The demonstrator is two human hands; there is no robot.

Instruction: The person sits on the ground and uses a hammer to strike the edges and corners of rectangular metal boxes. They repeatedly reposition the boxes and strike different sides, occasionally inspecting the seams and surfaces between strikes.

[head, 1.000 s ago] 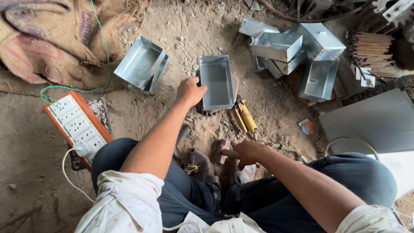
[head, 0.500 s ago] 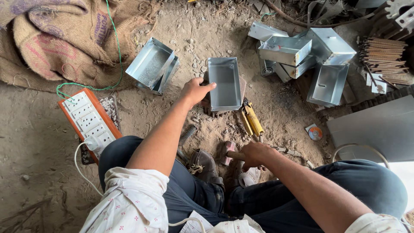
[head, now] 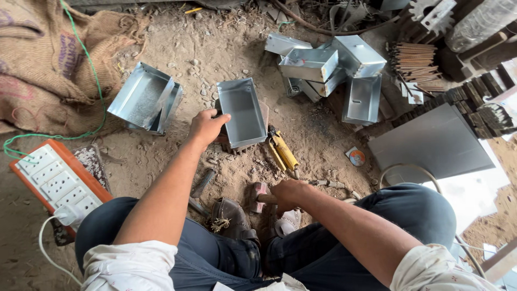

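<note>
- Looking down from the head camera, a person sits on a dirt floor [head: 161, 178] with knees spread, in dark trousers and a pale shirt.
- The left hand [head: 206, 126] reaches forward; its grip rests on the near left edge of an open metal tray [head: 242, 112], fingers curled over the rim, touching rather than lifting it.
- The tray lies flat on the ground in front of the person, open side up, long side running away from them.
- The right hand [head: 288, 194] is close to the body, between the knees; its grip is clenched around the wooden handle of a hammer [head: 260, 195], whose head points left.
- Yellow-handled snips [head: 283, 152] lie just right of the tray.
- Another metal tray [head: 144, 99] sits tilted to the left, near a burlap sack [head: 48, 64].
- A heap of more metal trays [head: 328, 70] lies to the upper right, well apart from the hands.
- A grey metal sheet [head: 431, 143] lies at right.
- An orange power strip [head: 51, 178] sits beside the left knee, a white plug in it.
</note>
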